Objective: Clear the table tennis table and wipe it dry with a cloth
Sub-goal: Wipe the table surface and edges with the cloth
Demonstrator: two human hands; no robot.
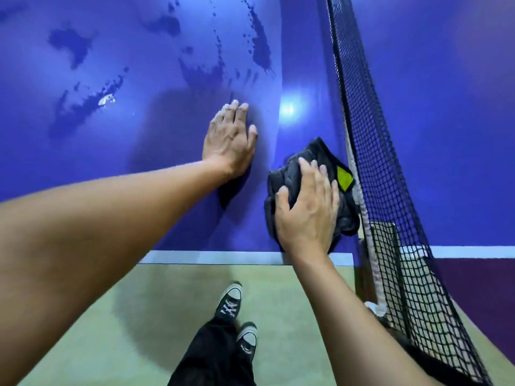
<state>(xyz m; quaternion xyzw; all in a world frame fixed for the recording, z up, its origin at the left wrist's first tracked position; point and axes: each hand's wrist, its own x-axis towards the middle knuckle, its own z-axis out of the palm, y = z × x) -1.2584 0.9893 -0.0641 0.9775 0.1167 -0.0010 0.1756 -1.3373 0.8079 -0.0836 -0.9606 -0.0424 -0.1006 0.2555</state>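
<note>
Right hand [306, 210] spread palm-down on the bunched dark cloth [315, 149], fingers splayed and fairly straight, pressing rather than clutching. Left hand [230, 137] flat on the bare table [139, 168], fingers together, holding nothing, farther from the net [390, 190] than the right.

Cloth just beside the foot of the net, on the half of the table to the left of it, near the white edge line [209, 257]; touching the netting or not, hard to tell. Mostly under the palm, with 1 peak poking out beyond the fingertips and a yellow-green tag [344, 178] showing on the net side.

Likely soft, light and limp, heavier once soaked. No stiffness to push with, so best driven by a flat palm over the bulk, or gathered by its folds for lifting. Probably decent drag across the slick, glossy top.

Dark water patches [69, 45] well away from the net, beyond the left hand, not yet wiped.
</note>
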